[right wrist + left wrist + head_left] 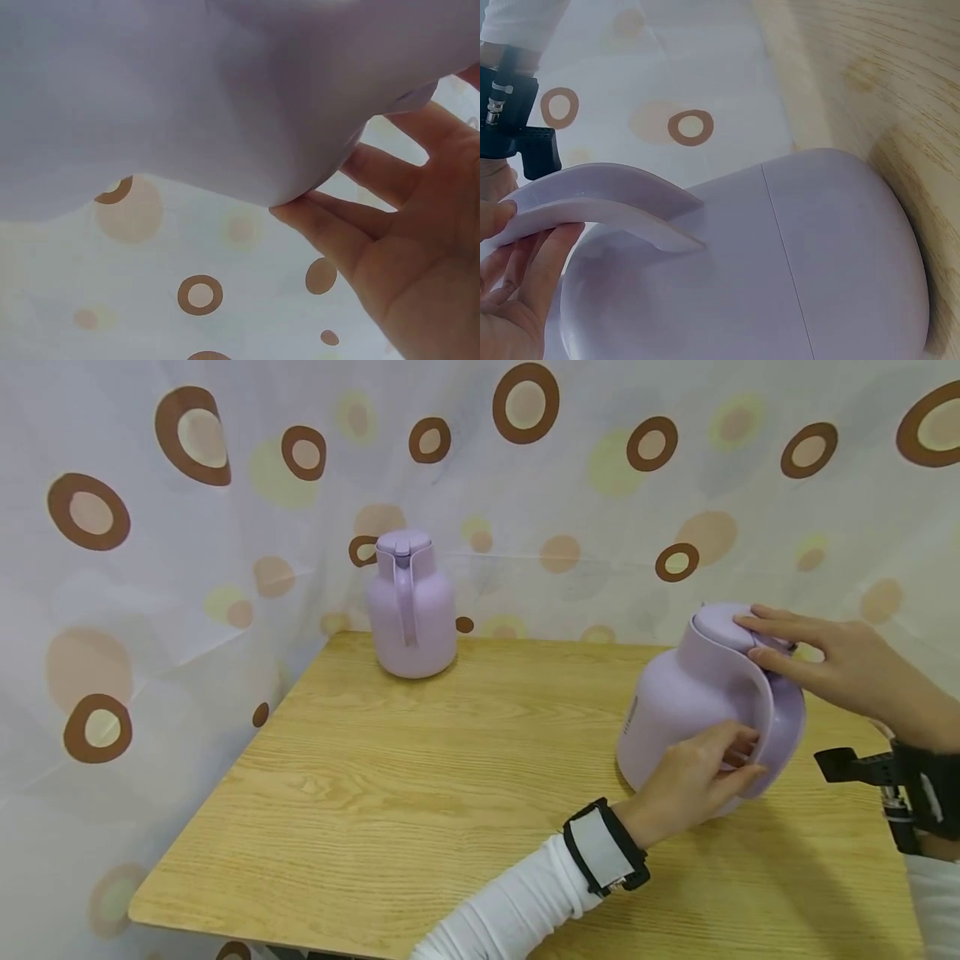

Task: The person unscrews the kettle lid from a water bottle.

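Note:
A lilac thermos jug [675, 702] stands at the right of the wooden table, its broad curved handle [607, 214] facing the person. My left hand [693, 781] pinches that handle between thumb and fingers, low on its curve. The fingers of my right hand [855, 664] are mostly straight and rest on the jug's round lid [723, 625] and the top of the handle. In the right wrist view the fingertips [292, 210] touch the jug's edge, and its body fills the upper part. Farther back on the left, a second lilac jug [412, 610] stands upright, lid on.
The wooden table [360, 810] has a rounded front left corner. A white curtain [480, 468] with brown, peach and yellow circles hangs behind it and along the left. Black straps with small camera mounts [607, 847] sit on both wrists, over white sleeves.

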